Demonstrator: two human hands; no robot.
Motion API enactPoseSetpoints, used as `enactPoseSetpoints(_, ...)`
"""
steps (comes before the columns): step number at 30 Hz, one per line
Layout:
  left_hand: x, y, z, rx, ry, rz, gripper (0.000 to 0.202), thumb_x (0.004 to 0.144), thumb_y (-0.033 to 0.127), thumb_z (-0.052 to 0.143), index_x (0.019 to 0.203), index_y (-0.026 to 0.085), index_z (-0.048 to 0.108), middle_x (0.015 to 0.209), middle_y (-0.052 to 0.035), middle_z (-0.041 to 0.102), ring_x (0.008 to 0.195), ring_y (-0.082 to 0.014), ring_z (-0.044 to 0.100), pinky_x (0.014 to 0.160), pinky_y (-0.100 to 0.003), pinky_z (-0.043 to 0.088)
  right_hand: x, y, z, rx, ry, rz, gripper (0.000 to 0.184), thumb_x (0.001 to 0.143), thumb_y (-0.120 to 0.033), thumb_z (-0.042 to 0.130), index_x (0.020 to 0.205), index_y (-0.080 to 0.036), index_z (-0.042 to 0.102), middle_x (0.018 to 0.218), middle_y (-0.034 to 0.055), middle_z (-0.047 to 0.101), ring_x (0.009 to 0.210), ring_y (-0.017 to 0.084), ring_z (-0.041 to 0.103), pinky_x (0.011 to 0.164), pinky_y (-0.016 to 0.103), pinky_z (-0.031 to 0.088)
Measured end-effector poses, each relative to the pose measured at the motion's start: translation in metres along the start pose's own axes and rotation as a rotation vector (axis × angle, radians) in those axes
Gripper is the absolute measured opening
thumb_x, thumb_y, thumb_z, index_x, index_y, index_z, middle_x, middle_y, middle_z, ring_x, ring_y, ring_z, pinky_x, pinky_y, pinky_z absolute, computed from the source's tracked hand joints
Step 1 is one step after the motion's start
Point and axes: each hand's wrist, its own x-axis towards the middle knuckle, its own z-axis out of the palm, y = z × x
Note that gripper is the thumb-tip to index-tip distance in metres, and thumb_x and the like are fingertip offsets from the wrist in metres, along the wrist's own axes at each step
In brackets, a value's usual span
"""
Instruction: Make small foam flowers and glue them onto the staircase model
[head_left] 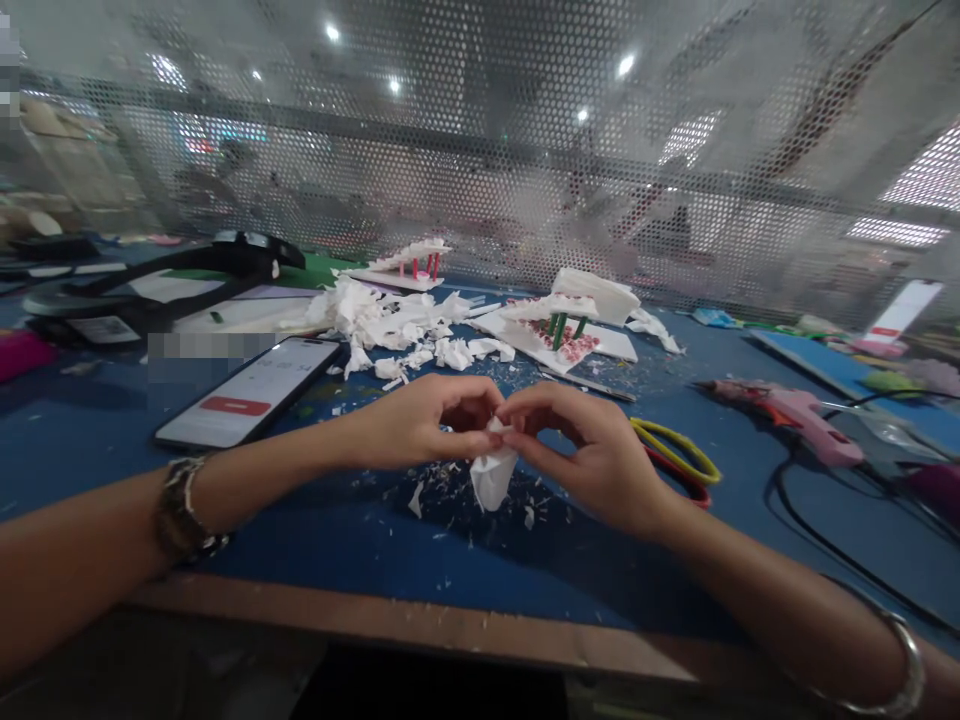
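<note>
A small piece of white tissue paper (493, 482) hangs between my two hands above the blue tabletop (337, 560). My left hand (420, 425) pinches its top edge between thumb and fingers. From the other side my right hand (592, 450) pinches the same edge, the fingertips of both hands almost touching. Tiny white scraps lie scattered below. Beyond the hands is a heap of crumpled, torn white paper (375, 320). Right of it stands a small model (562, 325) with green posts and red-and-white bits on a white base.
A phone (251, 395) lies left of my hands. To the right are yellow and red loops (682, 450) and a pink glue gun (802, 415) with a black cable. Another model with red posts (420, 262) stands farther back, before a perforated metal screen (480, 150). A black headset-like strap (150, 285) is at left.
</note>
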Motion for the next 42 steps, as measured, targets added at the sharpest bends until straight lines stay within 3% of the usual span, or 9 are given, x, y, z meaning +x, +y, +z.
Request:
enactPoseSetpoints(7,-0.001,-0.003,0.003,-0.169,0.024,-0.053,0.012,0.074,0.025,0.049,0.083,0.015,0.049,0.063,0.0029,0.051,0.055,-0.0068,0.046,0.05,-0.015,0.034,0.001,-0.003,-0.004,-0.135,-0.025,-0.186,0.01,0.077,-0.013,0.05,0.079,-0.015,0.059,0.073,0.0016,0.06,0.066,0.007,0.055,0.061,0.019,0.045)
enactPoseSetpoints(15,-0.007,-0.007,0.002,-0.268,-0.002,-0.088,0.008,0.073,0.021,0.05,0.08,0.016,0.05,0.063,0.0035,0.051,0.056,-0.0069,0.048,0.051,-0.016,0.035,0.001,-0.01,-0.008,-0.291,-0.135,-0.272,0.018,0.079,-0.013,0.048,0.094,-0.016,0.058,0.084,0.0047,0.061,0.077,0.009,0.056,0.065,0.021,0.048)
enactPoseSetpoints(21,-0.007,-0.011,0.007,-0.337,0.0,-0.094,0.007,0.072,0.019,0.051,0.078,0.016,0.048,0.064,0.0035,0.052,0.058,-0.0072,0.05,0.056,-0.017,0.038,0.0,-0.008,-0.007,-0.408,-0.079,-0.369,0.014,0.079,-0.013,0.048,0.088,-0.013,0.059,0.081,0.0063,0.061,0.075,0.01,0.055,0.064,0.021,0.048)
enactPoseSetpoints(27,-0.008,-0.009,0.011,-0.337,0.052,-0.053,0.005,0.073,0.018,0.051,0.076,0.016,0.049,0.063,0.004,0.051,0.057,-0.0059,0.048,0.053,-0.015,0.036,0.001,-0.006,-0.003,-0.322,-0.029,-0.313,0.007,0.076,-0.013,0.053,0.08,-0.015,0.058,0.076,0.0028,0.062,0.074,0.008,0.056,0.066,0.019,0.046)
enactPoseSetpoints(34,-0.009,-0.009,0.015,-0.161,0.128,0.06,0.007,0.077,0.021,0.048,0.076,0.015,0.048,0.059,0.0047,0.05,0.053,-0.0053,0.047,0.047,-0.014,0.033,0.002,-0.006,-0.003,-0.266,0.029,-0.217,0.002,0.074,-0.015,0.056,0.072,-0.016,0.058,0.07,0.0002,0.062,0.067,0.007,0.056,0.063,0.019,0.044)
enactPoseSetpoints(42,-0.014,-0.007,0.022,0.09,0.24,0.147,0.009,0.079,0.022,0.043,0.082,0.014,0.047,0.072,0.0003,0.055,0.067,-0.0095,0.055,0.06,-0.018,0.042,0.001,-0.002,0.001,-0.243,0.082,-0.154,0.006,0.072,-0.018,0.058,0.067,-0.016,0.056,0.064,-0.0011,0.06,0.058,0.007,0.054,0.056,0.019,0.042)
